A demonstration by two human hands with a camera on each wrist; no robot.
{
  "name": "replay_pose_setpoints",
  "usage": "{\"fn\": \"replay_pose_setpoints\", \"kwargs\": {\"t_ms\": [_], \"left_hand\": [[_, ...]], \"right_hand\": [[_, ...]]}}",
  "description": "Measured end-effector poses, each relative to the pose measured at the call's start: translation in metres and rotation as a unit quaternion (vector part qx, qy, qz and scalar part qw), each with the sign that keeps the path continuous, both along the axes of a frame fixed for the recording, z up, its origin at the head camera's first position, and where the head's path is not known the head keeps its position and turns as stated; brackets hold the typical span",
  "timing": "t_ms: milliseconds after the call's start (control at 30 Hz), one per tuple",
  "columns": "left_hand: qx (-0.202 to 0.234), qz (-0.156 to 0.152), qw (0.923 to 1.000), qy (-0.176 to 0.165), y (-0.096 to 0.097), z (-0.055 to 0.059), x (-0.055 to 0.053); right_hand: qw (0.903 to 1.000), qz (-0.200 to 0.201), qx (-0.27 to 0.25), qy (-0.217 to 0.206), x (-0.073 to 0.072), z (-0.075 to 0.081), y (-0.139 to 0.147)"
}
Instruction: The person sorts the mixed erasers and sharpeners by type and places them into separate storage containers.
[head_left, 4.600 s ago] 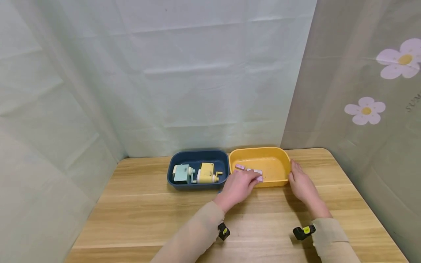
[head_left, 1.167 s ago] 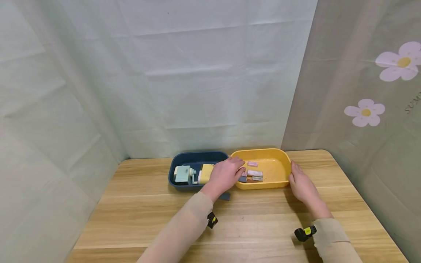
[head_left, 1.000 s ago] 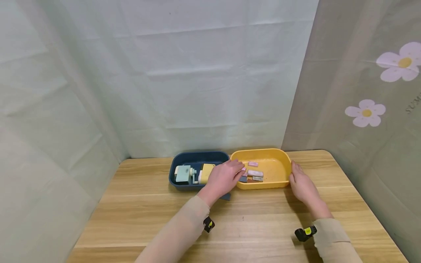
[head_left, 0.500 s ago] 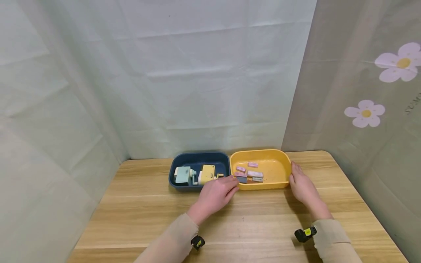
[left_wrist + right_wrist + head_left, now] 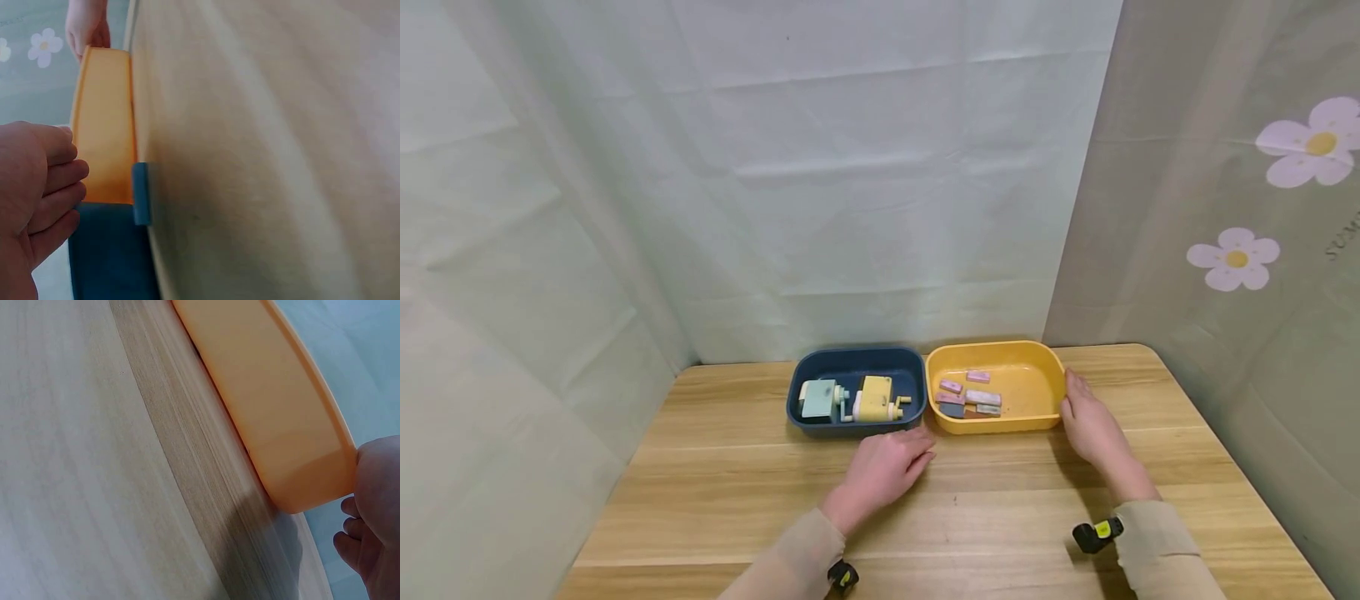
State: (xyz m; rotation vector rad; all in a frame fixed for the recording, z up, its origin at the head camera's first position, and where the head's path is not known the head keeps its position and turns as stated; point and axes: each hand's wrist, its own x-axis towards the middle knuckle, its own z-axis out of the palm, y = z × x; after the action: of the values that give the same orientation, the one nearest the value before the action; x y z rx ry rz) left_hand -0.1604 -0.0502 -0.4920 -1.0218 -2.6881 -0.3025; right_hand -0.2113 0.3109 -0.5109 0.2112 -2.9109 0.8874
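My left hand (image 5: 883, 467) hovers with loosely bent fingers and holds nothing, just in front of the dark blue tray (image 5: 805, 427). A small blue block (image 5: 142, 194) lies on the table against the trays in the left wrist view; in the head view the hand hides it. My right hand (image 5: 1093, 425) rests against the right end of the yellow tray (image 5: 1030, 421), its fingers at the outer wall. In the yellow tray's left half lie several small blocks, among them a pinkish one (image 5: 982, 397) and a slate-blue one (image 5: 952, 411).
Inside the blue tray sit a mint hand-crank pencil sharpener (image 5: 818, 398) and a yellow one (image 5: 874, 398). Both trays stand side by side at the back of the wooden table (image 5: 715, 500), close to a hanging cloth (image 5: 865, 208).
My left hand has let go of a pinkish block in the yellow tray, then moved left and back toward me, below the blue tray. More blocks show in the yellow tray. The right hand stays.
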Motion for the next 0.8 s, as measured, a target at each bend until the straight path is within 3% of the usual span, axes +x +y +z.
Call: {"fn": "replay_pose_setpoints", "kwargs": {"t_ms": [433, 800], "left_hand": [[-0.068, 0.026, 0.9973, -0.009, -0.005, -0.020, -0.006], [-0.113, 0.033, 0.9930, -0.011, -0.001, -0.023, -0.009]], "right_hand": [[1.0000, 0.002, -0.001, 0.004, 0.003, 0.003, -0.002], [1.0000, 0.000, 0.001, 0.001, 0.003, 0.002, -0.001]]}}
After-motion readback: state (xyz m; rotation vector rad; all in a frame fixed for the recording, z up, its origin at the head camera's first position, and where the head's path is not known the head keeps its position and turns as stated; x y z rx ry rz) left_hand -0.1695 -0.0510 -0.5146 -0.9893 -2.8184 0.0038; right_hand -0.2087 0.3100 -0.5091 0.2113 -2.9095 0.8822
